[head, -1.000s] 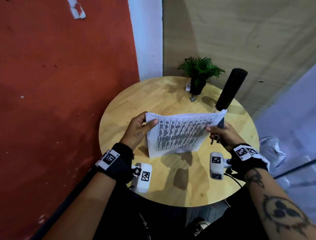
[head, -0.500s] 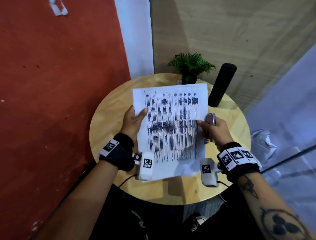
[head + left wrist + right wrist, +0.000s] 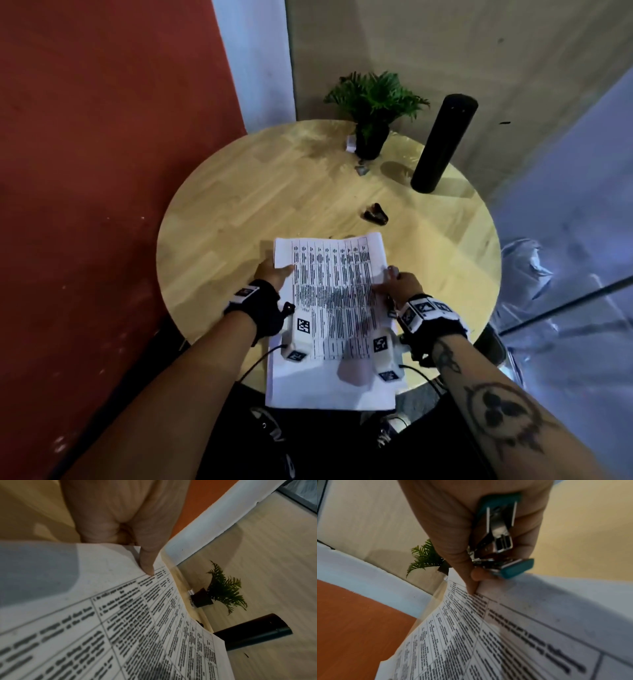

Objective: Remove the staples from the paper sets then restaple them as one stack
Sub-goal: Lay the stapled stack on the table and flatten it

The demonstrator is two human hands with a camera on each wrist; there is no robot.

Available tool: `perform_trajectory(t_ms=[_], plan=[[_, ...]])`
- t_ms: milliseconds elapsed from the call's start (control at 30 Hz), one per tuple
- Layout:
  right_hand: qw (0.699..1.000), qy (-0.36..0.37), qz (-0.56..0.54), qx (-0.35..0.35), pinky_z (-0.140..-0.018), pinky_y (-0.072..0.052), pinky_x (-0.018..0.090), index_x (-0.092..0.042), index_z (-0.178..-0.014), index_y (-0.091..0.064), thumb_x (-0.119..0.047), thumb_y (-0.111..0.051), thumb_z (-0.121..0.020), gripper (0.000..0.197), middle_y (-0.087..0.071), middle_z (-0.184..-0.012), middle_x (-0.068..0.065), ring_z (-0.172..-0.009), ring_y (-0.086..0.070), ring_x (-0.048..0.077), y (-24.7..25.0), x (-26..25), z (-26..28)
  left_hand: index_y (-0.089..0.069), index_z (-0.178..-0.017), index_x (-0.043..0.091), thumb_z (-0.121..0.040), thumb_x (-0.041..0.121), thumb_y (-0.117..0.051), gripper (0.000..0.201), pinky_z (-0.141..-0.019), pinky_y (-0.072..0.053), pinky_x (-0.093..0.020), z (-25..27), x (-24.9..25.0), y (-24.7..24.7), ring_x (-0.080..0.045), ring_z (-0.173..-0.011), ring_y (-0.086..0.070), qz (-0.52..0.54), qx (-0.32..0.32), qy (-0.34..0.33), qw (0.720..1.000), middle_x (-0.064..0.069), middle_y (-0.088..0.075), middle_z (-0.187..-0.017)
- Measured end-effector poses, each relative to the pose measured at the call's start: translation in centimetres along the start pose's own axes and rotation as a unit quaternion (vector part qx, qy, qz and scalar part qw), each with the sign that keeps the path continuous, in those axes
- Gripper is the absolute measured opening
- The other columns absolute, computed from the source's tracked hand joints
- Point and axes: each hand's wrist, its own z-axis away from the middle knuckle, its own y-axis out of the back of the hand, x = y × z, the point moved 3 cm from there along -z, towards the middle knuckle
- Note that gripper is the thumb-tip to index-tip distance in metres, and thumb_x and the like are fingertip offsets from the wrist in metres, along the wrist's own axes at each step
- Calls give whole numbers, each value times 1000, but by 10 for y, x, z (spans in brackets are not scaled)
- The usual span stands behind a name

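A printed paper stack (image 3: 332, 308) with table-like text lies lengthwise over the near edge of the round wooden table (image 3: 246, 205). My left hand (image 3: 272, 274) pinches its left edge, thumb (image 3: 147, 561) on top and fingers underneath. At the stack's right edge is my right hand (image 3: 397, 284), thumb pressed on the page (image 3: 505, 635). That hand's curled fingers also grip a teal and metal stapler (image 3: 501, 534), held just off the paper's edge. A small dark staple remover (image 3: 375, 214) sits on the table beyond the paper.
A potted green plant (image 3: 371, 109) and a tall black cylinder (image 3: 442, 144) stand at the table's far side, with a small grey scrap (image 3: 361, 169) in front of the pot. A red wall runs along the left, a glass panel along the right.
The paper has turned from landscape to portrait and come down toward the near table edge. Both hands moved nearer with it, uncovering the staple remover.
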Motion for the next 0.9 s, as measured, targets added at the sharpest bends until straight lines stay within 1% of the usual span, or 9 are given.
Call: perform_trajectory(t_ms=[200,300,367,433,500,567,667,767,900], plan=[[995,81,13,60,-68,-38,29,3,-107,-59,-20,-70,-81,37,-64,-105,20,-77,-51,23,16,-47,-15,-56,-121,-7,-90,7,-61,34,-90,-43,-32,-4,60,2,-26,-109,-58,35,33,-90,995,-15,-59,-121],[991,105,15,82,-68,-39,28,2,-107,-60,-19,-69,-82,34,-64,-100,18,-78,-53,23,23,-60,-20,-56,-119,-4,-90,8,-60,32,-96,-46,-40,-14,77,3,-25,-105,-59,77,29,-105,991,-15,-61,-119],[993,92,26,74,-70,-43,29,1,-108,-61,-21,-70,-81,36,-64,-100,17,-84,-59,27,23,-62,-26,-58,-113,-1,-89,18,-64,32,-94,-46,-42,-22,73,3,-26,-102,-60,46,19,-80,996,-12,-61,-113],[996,66,45,35,-73,-48,31,-1,-106,-60,-22,-71,-80,36,-65,-96,17,-82,-61,27,19,-58,-31,-58,-106,-3,-82,33,-70,46,-86,-48,-41,-34,49,4,-30,-100,-61,-24,-13,-25,999,-14,-62,-109],[994,59,94,-15,-78,-52,37,-7,-97,-59,-25,-71,-79,28,-62,-95,17,-83,-61,28,9,-46,-35,-60,-108,-7,-85,28,-68,43,-82,-47,-42,-31,19,2,-38,-102,-61,-74,-52,15,996,-24,-63,-109],[988,59,145,-15,-80,-54,39,-12,-87,-62,-28,-67,-80,18,-64,-91,16,-84,-63,30,3,-33,-34,-61,-109,-8,-88,31,-64,44,-81,-49,-48,-19,0,2,-46,-103,-61,-137,-39,26,989,-31,-63,-112],[974,42,223,8,-76,-50,32,-4,-103,-64,-35,-62,-81,38,-66,-102,17,-93,-64,34,-3,-19,-28,-60,-113,-8,-92,38,-57,50,-85,-47,-40,-3,-6,0,-41,-105,-61,-217,8,22,976,-27,-62,-115],[969,44,244,-13,-72,-42,29,-4,-108,-62,-34,-61,-83,39,-64,-109,17,-100,-60,33,-11,-17,-21,-59,-116,-10,-93,24,-58,41,-83,-44,-34,-1,-9,1,-36,-108,-60,-126,45,19,991,-24,-62,-119],[983,68,172,0,-79,-43,29,-10,-119,-58,-29,-62,-83,41,-63,-114,14,-104,-59,31,-5,-13,-23,-61,-109,-10,-88,6,-62,25,-81,-42,-31,10,-2,1,-22,-97,-57,62,52,-68,994,-21,-63,-114]])
